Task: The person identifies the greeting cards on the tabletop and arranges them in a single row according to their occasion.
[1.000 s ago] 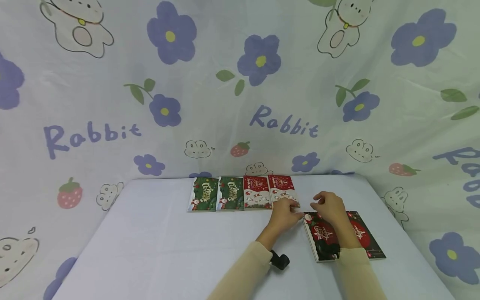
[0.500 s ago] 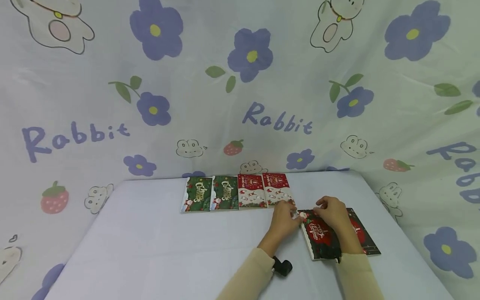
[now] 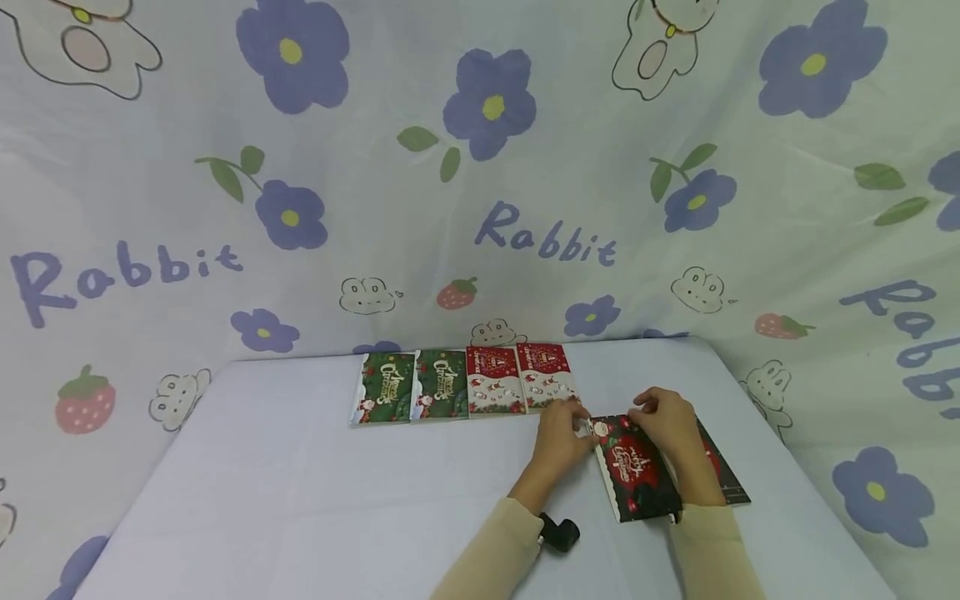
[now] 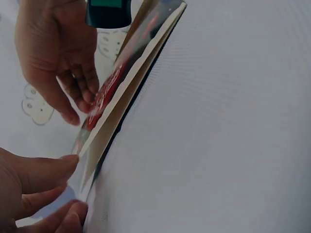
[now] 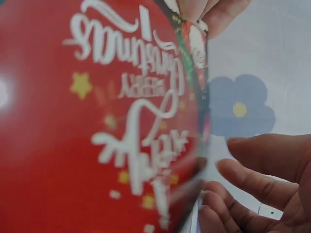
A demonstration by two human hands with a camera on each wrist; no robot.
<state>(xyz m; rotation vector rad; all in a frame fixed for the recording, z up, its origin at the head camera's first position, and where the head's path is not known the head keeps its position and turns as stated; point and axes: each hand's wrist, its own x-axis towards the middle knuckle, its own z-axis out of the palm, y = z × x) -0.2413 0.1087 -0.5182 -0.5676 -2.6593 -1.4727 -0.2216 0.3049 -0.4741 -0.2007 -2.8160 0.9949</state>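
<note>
In the head view, my left hand (image 3: pixel 558 440) pinches the upper left corner of a dark red Christmas card (image 3: pixel 632 467). The left wrist view shows this card (image 4: pixel 109 99) edge-on and tilted, with a gap between its layers. My right hand (image 3: pixel 670 427) is at the card's top edge. In the right wrist view, the right thumb stands apart from the fingers (image 5: pixel 214 194), which lie beside the card's edge; whether they touch it is unclear. Partly hidden behind the right wrist, a second dark card (image 3: pixel 726 479) lies to the right.
Along the back of the white table (image 3: pixel 300 500) lie two green cards (image 3: pixel 386 387) and two red-and-white cards (image 3: pixel 495 379) in a row. A patterned cloth (image 3: pixel 420 217) hangs behind. On the left wrist sits a black camera (image 3: pixel 558 532).
The head view has swung right, so the scene shifts left. My right hand has come down and right to the dark red card's top edge, while the left stays at its corner.
</note>
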